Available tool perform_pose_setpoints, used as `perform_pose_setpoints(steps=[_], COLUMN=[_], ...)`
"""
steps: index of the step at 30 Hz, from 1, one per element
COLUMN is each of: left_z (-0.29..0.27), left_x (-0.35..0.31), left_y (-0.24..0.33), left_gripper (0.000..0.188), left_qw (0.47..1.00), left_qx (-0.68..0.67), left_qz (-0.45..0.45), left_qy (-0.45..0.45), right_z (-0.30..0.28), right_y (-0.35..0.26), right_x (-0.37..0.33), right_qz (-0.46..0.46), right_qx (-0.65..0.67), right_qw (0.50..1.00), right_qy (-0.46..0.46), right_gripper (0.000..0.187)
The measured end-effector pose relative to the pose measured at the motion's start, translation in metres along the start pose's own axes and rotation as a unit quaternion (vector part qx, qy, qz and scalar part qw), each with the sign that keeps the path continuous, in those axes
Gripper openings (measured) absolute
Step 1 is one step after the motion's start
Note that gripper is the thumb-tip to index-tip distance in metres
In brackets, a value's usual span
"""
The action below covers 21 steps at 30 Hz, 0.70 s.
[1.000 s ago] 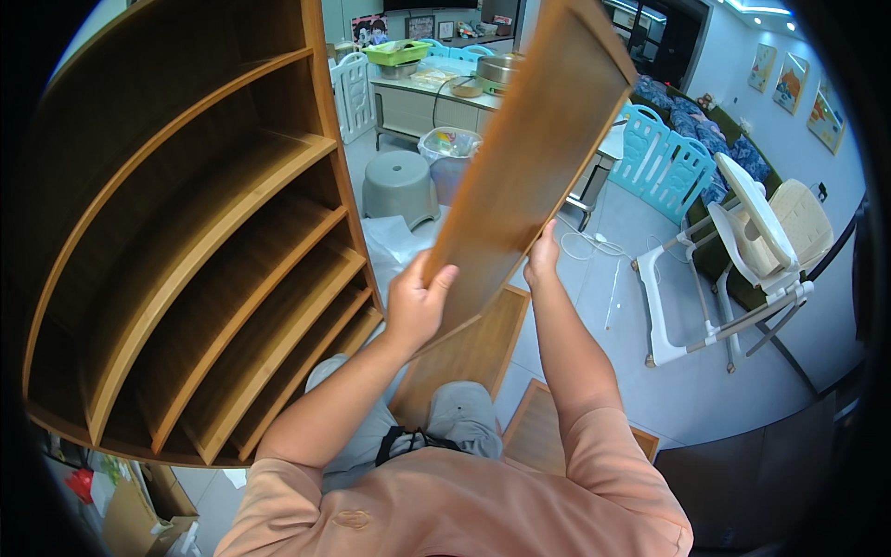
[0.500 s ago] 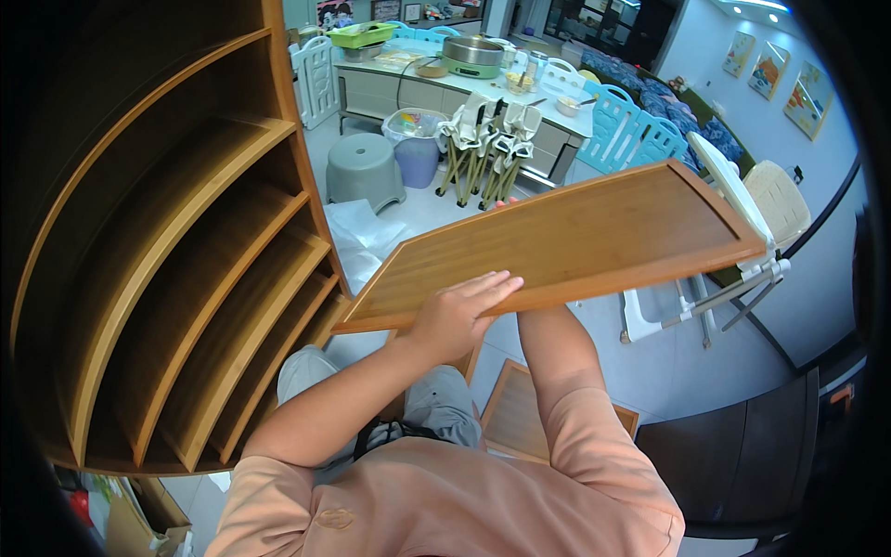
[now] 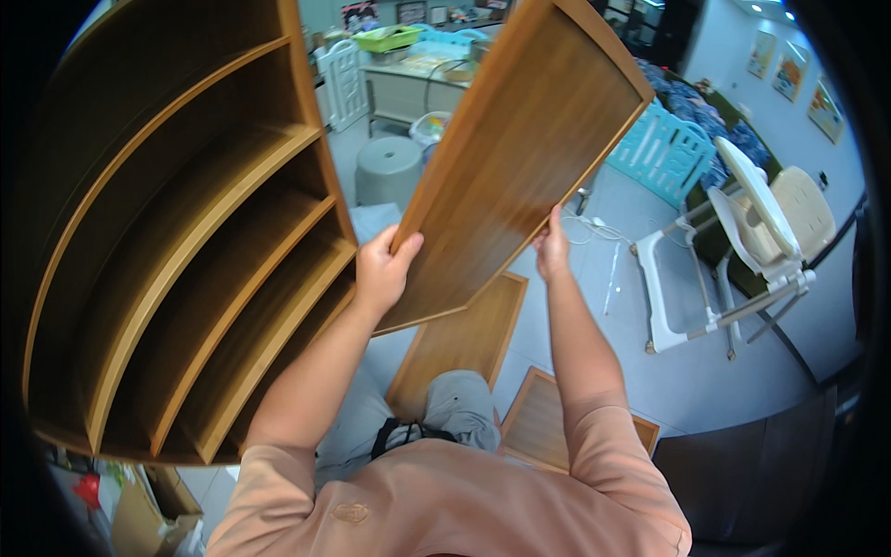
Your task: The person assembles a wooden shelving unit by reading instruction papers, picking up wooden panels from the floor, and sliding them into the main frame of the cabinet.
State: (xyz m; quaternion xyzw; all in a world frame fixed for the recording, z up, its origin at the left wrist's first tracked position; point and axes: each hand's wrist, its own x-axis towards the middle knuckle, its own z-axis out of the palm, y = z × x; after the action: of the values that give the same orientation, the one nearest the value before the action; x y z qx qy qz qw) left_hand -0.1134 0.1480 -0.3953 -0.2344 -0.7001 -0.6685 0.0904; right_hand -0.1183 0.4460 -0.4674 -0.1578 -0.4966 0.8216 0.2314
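Between my two hands a brown wooden cabinet door panel (image 3: 520, 158) with a raised frame is held up, tilted upright. My left hand (image 3: 383, 269) grips its left edge low down, with the thumb on the front face. On the opposite edge, my right hand (image 3: 554, 246) is closed round the frame, its fingers partly hidden behind the wood. To the left, close to the panel, stands a tall wooden bookcase (image 3: 302, 139) with several open shelves.
Below the held panel another wooden panel (image 3: 473, 325) lies on the floor, and a framed one (image 3: 538, 418) rests by my right leg. A white high chair (image 3: 761, 223) stands at right. Behind are a grey stool (image 3: 388, 169), a blue play fence (image 3: 659, 148) and a loose white cable (image 3: 594, 226).
The panel has swung from nearly flat to upright. My left hand has moved from its face to its left edge; my right hand, hidden beneath before, now shows on the right edge.
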Motion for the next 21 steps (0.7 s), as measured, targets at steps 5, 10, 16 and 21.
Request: perform_pose_setpoints(steps=[5,10,16,21], left_z=[-0.034,-0.083,-0.177,-0.224], left_x=[0.006,-0.009,-0.055,-0.113], left_y=[0.002,0.011,0.047,0.081], left_gripper=[0.024,0.032,0.035,0.035], left_qw=[0.989,0.983,0.944,0.892], left_qx=[-0.137,-0.048,0.086,0.111], left_qz=[-0.001,0.054,0.101,0.128], left_qy=[0.061,0.167,0.301,0.418], right_z=[0.042,0.111,0.222,0.294], right_y=[-0.016,-0.018,-0.001,0.019], right_x=[-0.013,-0.031,-0.073,-0.124], right_qz=[-0.055,-0.096,-0.081,-0.058], right_qx=[0.016,0.052,0.091,0.071], right_qw=[0.995,0.981,0.95,0.923], right_qy=[-0.076,-0.157,-0.288,-0.374], right_gripper=[0.041,0.038,0.041,0.039])
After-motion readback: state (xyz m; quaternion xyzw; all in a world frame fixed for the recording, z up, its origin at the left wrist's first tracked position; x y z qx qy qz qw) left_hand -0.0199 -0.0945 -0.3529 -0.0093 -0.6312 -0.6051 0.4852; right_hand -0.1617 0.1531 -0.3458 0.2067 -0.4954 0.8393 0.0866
